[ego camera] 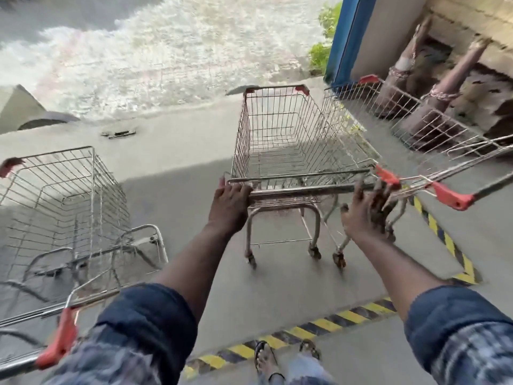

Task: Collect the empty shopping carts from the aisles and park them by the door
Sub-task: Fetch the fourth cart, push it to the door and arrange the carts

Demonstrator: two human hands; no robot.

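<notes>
At cart handle (305,190), left hand (230,202), right hand (366,215)

In grip: held cart (291,140), silver-grey wire grid, red corner caps at far end, rust-brown on legs just under grip; handle bar (305,190) plain grey metal. L of grip: left cart (63,204), same silver mesh, red cap on handle end. R of grip: right cart (416,126), silver wire, red caps. Floor (180,190) below grip: flat grey concrete; hazard stripe (319,323) behind grip, nr feet: yellow/black diagonal bands. Sleeves (144,323): dark blue rolled cuffs, blue-white check above. Sandals (263,354): black. Beyond grip: ground (166,51) pale, whitish; ahead-R a blue panel (347,37), green leaves (322,51) beside it; brown posts (449,79) further R.
</notes>
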